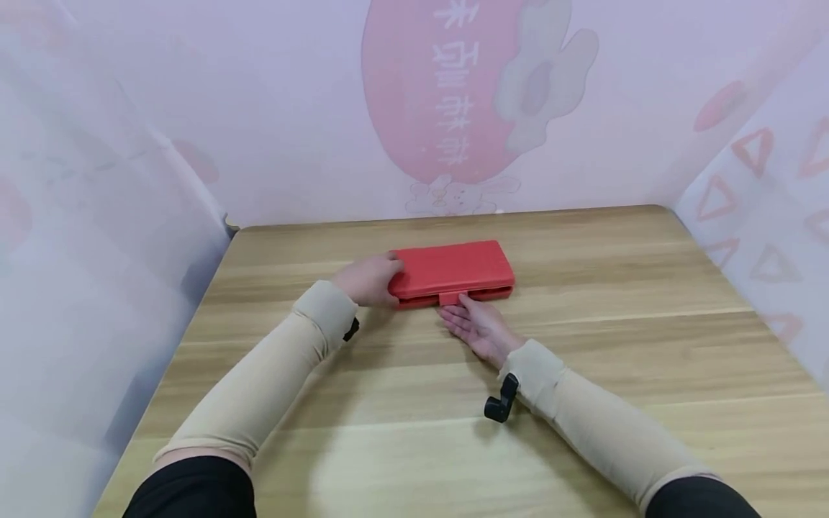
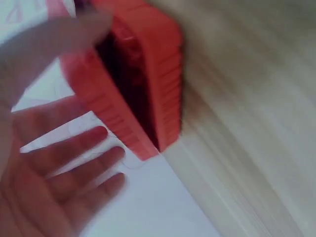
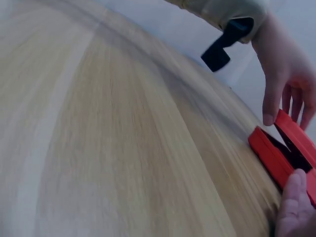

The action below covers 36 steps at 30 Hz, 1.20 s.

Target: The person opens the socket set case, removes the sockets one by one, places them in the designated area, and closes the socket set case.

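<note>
A red flip case (image 1: 450,270) lies on the wooden table, its front tab (image 1: 448,298) hanging toward me. A narrow gap shows between cover and base, and the left wrist view gives its dark inside (image 2: 131,79) and ribbed edges. At the case's left end, my left hand (image 1: 370,279) holds the cover, thumb at the front edge and fingers behind. My right hand (image 1: 481,329), palm up, is at the front with the thumb on the tab and fingers below it. In the right wrist view, the right thumb (image 3: 292,190) is against the case's front.
The wooden table (image 1: 648,316) meets a printed backdrop (image 1: 291,122) at its far edge. More printed sheets stand along the left and right. A black wrist mount (image 1: 501,399) sticks out from the right sleeve.
</note>
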Motion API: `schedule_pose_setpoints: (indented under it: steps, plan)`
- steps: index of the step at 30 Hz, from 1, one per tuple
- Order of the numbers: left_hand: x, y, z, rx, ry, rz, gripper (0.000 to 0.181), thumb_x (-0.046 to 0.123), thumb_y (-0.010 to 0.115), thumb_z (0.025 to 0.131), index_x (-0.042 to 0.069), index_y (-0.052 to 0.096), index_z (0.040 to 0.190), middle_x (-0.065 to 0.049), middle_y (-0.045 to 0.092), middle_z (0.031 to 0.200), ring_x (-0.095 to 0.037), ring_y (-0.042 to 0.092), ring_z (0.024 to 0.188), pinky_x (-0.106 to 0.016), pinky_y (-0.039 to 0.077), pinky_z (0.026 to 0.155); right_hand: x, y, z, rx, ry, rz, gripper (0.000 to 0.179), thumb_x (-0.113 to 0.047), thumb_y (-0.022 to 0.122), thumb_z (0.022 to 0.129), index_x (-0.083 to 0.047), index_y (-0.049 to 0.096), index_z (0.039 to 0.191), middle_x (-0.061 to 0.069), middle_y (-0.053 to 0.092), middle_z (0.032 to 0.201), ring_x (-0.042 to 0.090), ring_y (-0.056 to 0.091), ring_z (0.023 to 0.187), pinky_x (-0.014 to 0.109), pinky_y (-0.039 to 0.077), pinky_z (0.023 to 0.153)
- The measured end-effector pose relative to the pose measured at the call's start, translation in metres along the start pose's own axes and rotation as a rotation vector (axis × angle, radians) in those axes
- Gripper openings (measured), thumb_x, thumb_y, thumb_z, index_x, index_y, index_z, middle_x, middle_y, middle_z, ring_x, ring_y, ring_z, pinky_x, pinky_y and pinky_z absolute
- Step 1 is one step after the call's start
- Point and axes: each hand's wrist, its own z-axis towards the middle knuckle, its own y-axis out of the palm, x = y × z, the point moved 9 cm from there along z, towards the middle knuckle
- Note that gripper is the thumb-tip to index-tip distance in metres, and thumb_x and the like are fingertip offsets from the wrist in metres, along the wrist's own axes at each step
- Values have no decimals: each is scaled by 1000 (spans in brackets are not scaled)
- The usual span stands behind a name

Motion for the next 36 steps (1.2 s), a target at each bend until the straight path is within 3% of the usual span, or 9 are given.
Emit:
schedule_pose_setpoints:
  steps: [4,9,11,13,16,21,25,28,36]
  plan:
    - [5,-6,-6,80,51,62,21,15,81,86,8,63,96,-4,56,85,-20,51,73,-34,43,67,-10,-8,-5,-68,11,-102,44,-16,43,113,6,39,151,23,53,144,29,58,126,37,44,110]
    - [3,-9,-12,148,106,38,14,11,76,88,7,63,90,-2,57,80,-18,52,70,-33,47,67,-38,-38,-11,-25,-99,-294,23,-10,46,110,4,51,128,9,63,107,13,64,90,26,55,84]
    - [2,-12,-14,179,129,3,11,10,76,90,5,66,92,-3,62,84,-17,56,72,-34,51,70,-54,-52,-12,31,-154,-360,18,-9,47,110,2,51,123,7,60,103,11,61,86,22,53,75]
    - [2,-15,-17,210,159,-15,12,10,75,92,2,69,98,-6,68,90,-18,61,76,-36,55,75,-70,-65,-10,93,-194,-424,25,-10,46,110,5,50,130,8,57,108,11,57,88,20,52,76]
    - [1,-17,-18,234,178,-41,21,12,75,94,-2,72,109,-11,73,102,-22,68,86,-38,57,83,-89,-74,-6,156,-228,-516,40,-11,46,109,7,43,145,14,53,128,15,54,102,23,50,88]
    - [-5,-19,-17,270,181,-120,32,15,74,97,-5,70,122,-17,73,114,-32,71,105,-43,55,94,-105,-71,9,161,-280,-645,47,-6,45,107,8,40,152,24,44,152,27,51,126,35,45,106]
    - [-14,-20,-13,311,155,-210,35,16,72,99,-5,68,127,-19,71,123,-36,66,117,-47,50,102,-108,-72,20,178,-302,-795,46,-4,48,106,8,44,150,25,44,154,33,45,136,42,41,112]
    - [-25,-20,-11,318,90,-311,39,21,70,102,-4,66,132,-20,67,131,-39,61,124,-50,47,106,-109,-74,24,182,-299,-912,45,-4,49,106,9,46,149,26,45,153,34,43,138,42,40,113]
    - [-50,-33,-7,371,-84,-594,45,30,67,103,-2,64,135,-20,64,135,-39,58,128,-48,46,107,-112,-66,23,81,-307,-1058,43,-2,50,104,15,48,144,30,50,146,30,52,120,34,48,97]
